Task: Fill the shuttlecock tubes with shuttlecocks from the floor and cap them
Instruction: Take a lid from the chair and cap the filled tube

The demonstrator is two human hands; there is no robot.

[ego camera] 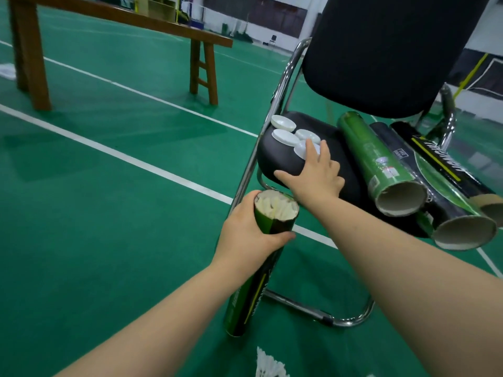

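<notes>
- The left hand (250, 227) grips the upper end of a near-upright tube (246, 300), a green-and-black glossy cylinder; its lower end is down by the green floor (109, 213).
- The tube's mouth is uncapped and packed with white feathered shuttlecocks (275, 209).
- The right hand (317, 174) is spread flat with its fingers straight. The fingertips touch one of four round white plastic caps (284, 137) on the padded black chair seat (280, 161).
- Three empty tubes (381, 164) with bare cardboard mouths lie side by side on the same seat.
- The chair frame (283, 85) is bent chrome pipe.
</notes>
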